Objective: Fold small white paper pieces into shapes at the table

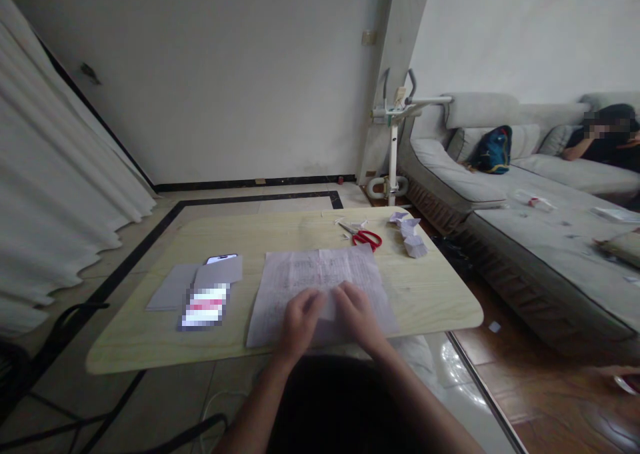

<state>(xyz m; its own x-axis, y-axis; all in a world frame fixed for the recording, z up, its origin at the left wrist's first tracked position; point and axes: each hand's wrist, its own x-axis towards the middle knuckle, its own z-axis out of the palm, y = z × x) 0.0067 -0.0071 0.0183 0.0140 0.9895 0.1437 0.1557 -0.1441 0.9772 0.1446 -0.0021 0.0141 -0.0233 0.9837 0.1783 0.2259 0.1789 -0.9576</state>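
A large creased sheet of printed paper (285, 281) lies on the table in front of me. Over its middle, my left hand (301, 317) and my right hand (356, 311) face each other with curled fingers. Between the fingertips shows a small pale piece of paper (328, 302), which both hands seem to pinch; its outline is hard to make out against the sheet. Beyond the sheet rest red-handled scissors (367, 239), blades pointing left, among thin paper scraps. Several folded paper pieces (415, 245) lie at the far right of the table.
On the pale wooden table (135, 334), to the left, are a stack of paper (170, 287) and a phone (203, 311) with a lit screen, partly under paper. A sofa (540, 241) stands at the right, with a backpack (494, 151) and a person (607, 137) on it.
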